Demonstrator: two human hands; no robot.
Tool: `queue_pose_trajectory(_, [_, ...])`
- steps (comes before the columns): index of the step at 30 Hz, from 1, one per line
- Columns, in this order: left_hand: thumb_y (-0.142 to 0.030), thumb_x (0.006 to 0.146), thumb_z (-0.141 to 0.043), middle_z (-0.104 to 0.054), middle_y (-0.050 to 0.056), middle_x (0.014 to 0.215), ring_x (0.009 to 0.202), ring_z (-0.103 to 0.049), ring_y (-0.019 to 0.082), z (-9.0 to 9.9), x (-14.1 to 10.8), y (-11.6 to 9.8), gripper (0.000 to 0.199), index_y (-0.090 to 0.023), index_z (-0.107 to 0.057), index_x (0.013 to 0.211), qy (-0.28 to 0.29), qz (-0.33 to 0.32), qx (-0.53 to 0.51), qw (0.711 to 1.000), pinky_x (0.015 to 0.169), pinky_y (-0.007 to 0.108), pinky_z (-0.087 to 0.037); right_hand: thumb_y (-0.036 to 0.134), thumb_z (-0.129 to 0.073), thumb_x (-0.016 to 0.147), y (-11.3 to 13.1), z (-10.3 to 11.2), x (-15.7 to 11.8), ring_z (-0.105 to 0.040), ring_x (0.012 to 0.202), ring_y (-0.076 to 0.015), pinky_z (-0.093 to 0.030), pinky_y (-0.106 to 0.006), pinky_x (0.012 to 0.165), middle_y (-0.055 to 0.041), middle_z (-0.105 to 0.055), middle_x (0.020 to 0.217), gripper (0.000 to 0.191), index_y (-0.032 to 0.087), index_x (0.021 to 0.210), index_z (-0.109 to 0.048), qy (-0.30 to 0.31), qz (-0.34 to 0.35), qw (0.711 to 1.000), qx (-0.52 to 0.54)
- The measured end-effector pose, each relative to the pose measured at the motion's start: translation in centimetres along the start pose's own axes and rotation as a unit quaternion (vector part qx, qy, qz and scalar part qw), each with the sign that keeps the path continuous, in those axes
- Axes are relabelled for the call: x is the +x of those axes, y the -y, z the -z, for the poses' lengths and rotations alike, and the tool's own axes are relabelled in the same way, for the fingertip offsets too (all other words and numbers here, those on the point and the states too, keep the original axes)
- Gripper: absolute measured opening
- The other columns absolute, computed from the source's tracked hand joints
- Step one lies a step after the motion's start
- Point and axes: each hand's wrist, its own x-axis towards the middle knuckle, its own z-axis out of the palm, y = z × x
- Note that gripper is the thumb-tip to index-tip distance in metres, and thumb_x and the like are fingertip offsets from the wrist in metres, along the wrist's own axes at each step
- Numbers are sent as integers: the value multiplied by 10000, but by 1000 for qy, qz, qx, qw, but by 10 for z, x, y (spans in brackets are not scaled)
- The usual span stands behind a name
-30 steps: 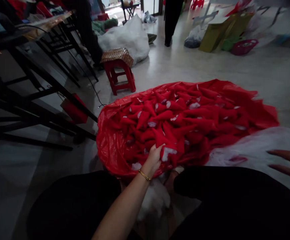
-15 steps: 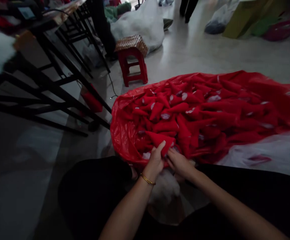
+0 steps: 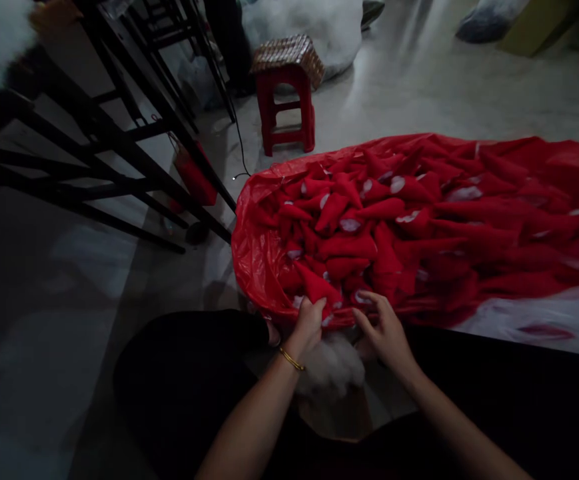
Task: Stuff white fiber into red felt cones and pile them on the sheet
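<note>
My left hand (image 3: pixel 309 325) grips a red cone-shaped cloth piece (image 3: pixel 316 285) by its wide end, with the tip pointing up and left. Beside it, to the right, my right hand (image 3: pixel 388 332) is open, thumb and fingers spread and nothing visible in them. Both hands are over the near edge of a large red plastic bag (image 3: pixel 250 257). Inside the bag lie many similar red cones (image 3: pixel 346 247), several showing white filling at their wide ends. Below my hands, between my knees, sits a clump of white fluffy stuffing (image 3: pixel 336 363).
A red plastic stool (image 3: pixel 285 113) with a woven top stands beyond the bag. Black metal table legs (image 3: pixel 114 143) rise at the left, with a thin cable (image 3: pixel 240 143) on the floor. Clear plastic sheeting (image 3: pixel 529 313) lies at the right. A big white sack (image 3: pixel 309 27) is behind.
My right hand has come away from the cone and opened, moving right. The left hand still holds the cone, a little lower. The view has tilted downward.
</note>
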Motion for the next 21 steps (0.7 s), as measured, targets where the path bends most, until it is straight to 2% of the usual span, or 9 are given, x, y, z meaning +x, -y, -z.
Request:
queue_pose_trajectory(1, [-207,632,-734,-700,42,774,612,-638,146,-1,0,4,292,-160,-631,900,10,13,15,1000,553,241,-467,470,-625,839,-2,0,4,-661,995,-272,-563,-420,824,-132,-654,1187,442,213,1198,-613,2,-33,999,19])
queue_pose_trajectory(3, [-192,654,-712,-703,53,794,638,-643,151,-5,-1,13,294,-157,-637,936,42,24,39,998,562,237,-462,531,-615,824,-7,-6,11,-684,895,-256,-577,-389,738,-102,-700,1088,443,225,1142,-649,59,-110,989,75])
queue_pose_trajectory(5, [-171,654,-718,-706,58,808,672,-646,154,-9,-4,20,314,-153,-650,959,69,19,60,996,601,242,-474,577,-579,826,-12,-14,15,-690,796,-246,-571,-366,684,-63,-730,865,415,212,991,-686,106,-186,969,127])
queue_pose_trajectory(7, [-139,625,-750,-716,59,853,723,-652,155,-11,-8,22,378,-155,-664,993,98,13,73,992,661,245,-489,599,-583,799,-16,-20,16,-681,710,-240,-558,-349,635,-38,-710,708,433,189,895,-681,103,-245,948,177])
queue_pose_trajectory(10, [-211,663,-781,-728,76,997,847,-666,172,-13,-11,16,428,-168,-673,1075,154,35,36,987,786,268,-510,562,-658,740,-22,-22,13,-679,660,-229,-553,-337,608,-36,-734,722,415,183,908,-686,59,-304,911,271])
queue_pose_trajectory(13, [-393,762,-741,-734,94,1024,919,-679,202,-13,-9,10,397,-166,-682,1083,149,84,-9,985,863,314,-523,496,-729,709,-28,-21,9,-706,734,-233,-577,-359,714,-48,-767,840,368,201,929,-707,74,-325,881,337])
queue_pose_trajectory(16, [-379,744,-768,-747,107,909,908,-697,224,-10,1,13,334,-129,-705,958,112,110,-4,988,878,330,-534,513,-734,714,-37,-25,8,-718,846,-255,-563,-414,867,-59,-772,910,376,203,927,-725,125,-297,886,335])
queue_pose_trajectory(18, [-332,730,-783,-744,108,828,869,-708,231,-6,7,15,279,-117,-702,889,76,110,-10,991,864,337,-545,565,-698,732,-42,-26,8,-707,943,-268,-540,-445,931,-68,-765,988,432,208,974,-724,130,-279,901,304])
queue_pose_trajectory(21, [-274,753,-756,-746,94,814,804,-715,211,1,16,12,228,-123,-691,911,16,89,-66,994,839,334,-559,596,-665,745,-48,-20,6,-634,1133,-268,-474,-464,1026,-76,-707,1182,492,226,1069,-690,42,-229,952,199])
